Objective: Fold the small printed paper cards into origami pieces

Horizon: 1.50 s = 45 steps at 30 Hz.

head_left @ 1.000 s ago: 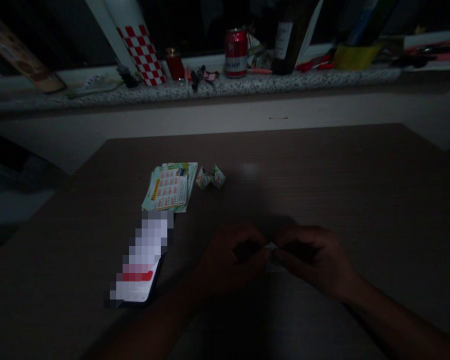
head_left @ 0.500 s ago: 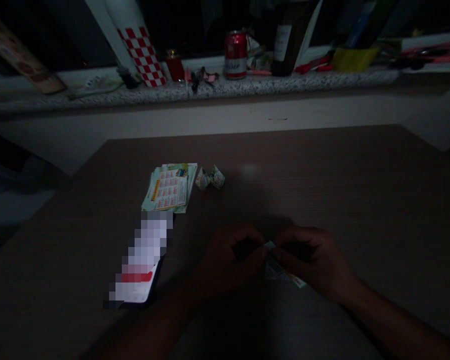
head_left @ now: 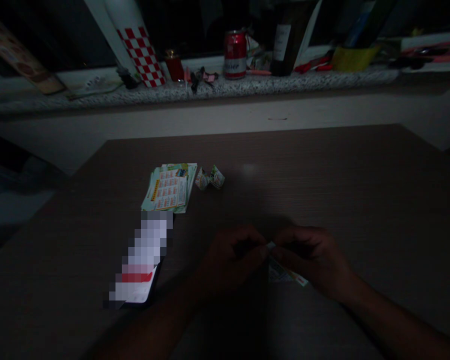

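Observation:
A small folded paper ticket (head_left: 281, 274), pale green and printed, is pinched at its upper tip by both hands above the dark table. My left hand (head_left: 234, 252) closes thumb and forefinger on the tip from the left. From the right, my right hand (head_left: 315, 255) pinches the same tip, its fingers covering part of the paper. Two small folded paper pieces (head_left: 210, 178) stand farther back on the table. Beside them lies a stack of printed tickets (head_left: 168, 189) with orange number grids.
A lit phone (head_left: 144, 265) with a blurred screen lies left of my hands on the wooden table (head_left: 341, 175). Along the granite sill (head_left: 225, 91) stand a red can (head_left: 235, 55), a dark bottle (head_left: 283, 47) and a red-and-white checkered container (head_left: 142, 57).
The folded ticket has shifted slightly to the right between my fingertips. Both hands keep their pinch and have barely moved. Everything else stays in place.

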Motion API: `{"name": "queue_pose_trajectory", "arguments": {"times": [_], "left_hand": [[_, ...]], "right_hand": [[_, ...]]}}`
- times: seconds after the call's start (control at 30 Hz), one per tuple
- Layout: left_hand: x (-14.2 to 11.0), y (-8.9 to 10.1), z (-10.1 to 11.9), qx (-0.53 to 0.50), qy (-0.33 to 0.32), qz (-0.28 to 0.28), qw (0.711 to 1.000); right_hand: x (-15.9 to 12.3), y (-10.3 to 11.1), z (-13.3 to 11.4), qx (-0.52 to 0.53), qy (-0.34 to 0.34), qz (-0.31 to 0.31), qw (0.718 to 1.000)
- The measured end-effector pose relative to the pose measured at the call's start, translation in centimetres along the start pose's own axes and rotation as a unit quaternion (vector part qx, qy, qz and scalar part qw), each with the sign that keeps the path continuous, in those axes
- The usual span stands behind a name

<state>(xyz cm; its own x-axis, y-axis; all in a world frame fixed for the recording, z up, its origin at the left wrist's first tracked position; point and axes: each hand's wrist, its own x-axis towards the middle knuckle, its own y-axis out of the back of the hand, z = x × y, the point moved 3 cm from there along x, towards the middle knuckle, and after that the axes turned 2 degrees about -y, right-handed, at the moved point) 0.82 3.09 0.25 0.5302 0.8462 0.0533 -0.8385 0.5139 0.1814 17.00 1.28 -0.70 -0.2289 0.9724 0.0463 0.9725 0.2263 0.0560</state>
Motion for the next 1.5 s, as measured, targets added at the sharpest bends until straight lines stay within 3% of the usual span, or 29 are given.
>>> {"name": "queue_pose_trajectory", "arguments": {"times": [0.23,0.5,0.93,1.03,1.17,1.33,1.5], "left_hand": [[-0.1,0.0,0.1,-0.033,0.012,-0.005,0.999],[0.1,0.0,-0.8,-0.104,0.07,-0.032,0.992],[0.3,0.1,-1.3,-0.175,0.114,-0.044,0.977],[0.2,0.3,-0.9,-0.142,0.086,-0.027,0.986],[0.1,0.6,0.3,0.008,0.008,0.006,1.0],[0.0,0.3,1.7,0.158,-0.102,0.026,0.982],[-0.2,0.3,2.0,0.209,-0.167,0.047,0.962]], "right_hand": [[-0.1,0.1,0.2,0.017,-0.025,-0.029,0.999],[-0.1,0.1,0.1,-0.009,-0.027,-0.054,0.998],[-0.2,0.0,-0.4,-0.048,0.011,-0.077,0.996],[-0.1,0.0,-0.4,-0.054,0.021,-0.069,0.996],[-0.2,0.2,-0.2,-0.063,0.024,-0.03,0.997],[-0.2,0.2,-0.6,-0.106,0.051,0.009,0.993],[-0.2,0.1,-0.9,-0.12,0.07,0.04,0.989]]}}
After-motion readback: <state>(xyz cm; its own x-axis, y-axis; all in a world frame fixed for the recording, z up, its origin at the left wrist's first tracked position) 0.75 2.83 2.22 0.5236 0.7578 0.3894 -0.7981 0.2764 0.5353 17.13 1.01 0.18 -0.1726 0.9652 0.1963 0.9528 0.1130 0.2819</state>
